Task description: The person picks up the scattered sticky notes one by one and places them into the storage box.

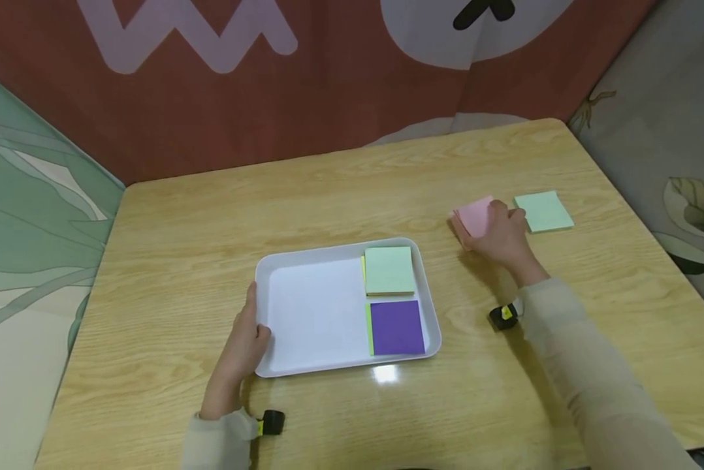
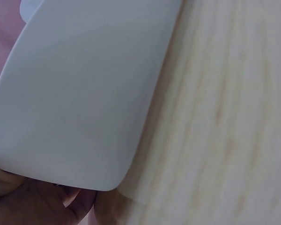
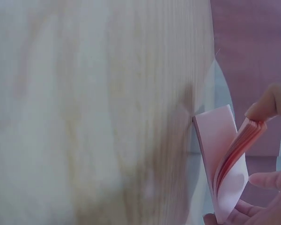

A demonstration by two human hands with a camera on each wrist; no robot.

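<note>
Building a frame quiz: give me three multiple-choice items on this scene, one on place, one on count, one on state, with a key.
1. Where does the purple pad lie?
A. in the white tray
B. on the bare table
C. under the left hand

2. How many pads lie in the tray?
A. one
B. two
C. four

3. What is the right hand doing?
A. resting flat
B. holding the tray
C. gripping the pink pad

Key: 1 A, it sits in the tray's near right corner; 2 B, a light green pad and the purple one; 3 C, fingers curl round the pink pad.

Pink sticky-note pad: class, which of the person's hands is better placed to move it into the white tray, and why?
Right. The right hand already grips the pink pad; the left hand holds the white tray rim.
</note>
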